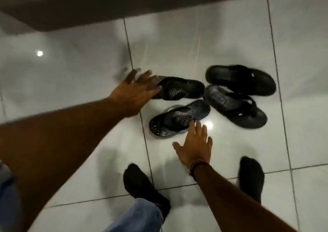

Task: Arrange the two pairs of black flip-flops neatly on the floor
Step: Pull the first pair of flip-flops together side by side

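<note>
Fingers of the left hand are spread wide, with the fingertips laid over the toe end of one patterned flip-flop; whether they press on it or only hover over it cannot be told through the blur. Fingers of the right hand are also spread and grip nothing, their tips at the near edge of a second patterned flip-flop, which lies at a slant just beyond them. Beyond and to the right of the right fingertips, two plainer black flip-flops lie close together: the nearer one angled, its heel end near the heels of both patterned ones, the farther one lying crosswise just behind it and seeming to touch it. All four sit scattered and unaligned on a glossy white tiled floor with dark grout lines. A dark cord bracelet circles the right wrist. Nearer than the hands, two feet in black socks stand on the tiles, with blue jeans at the bottom edge.
</note>
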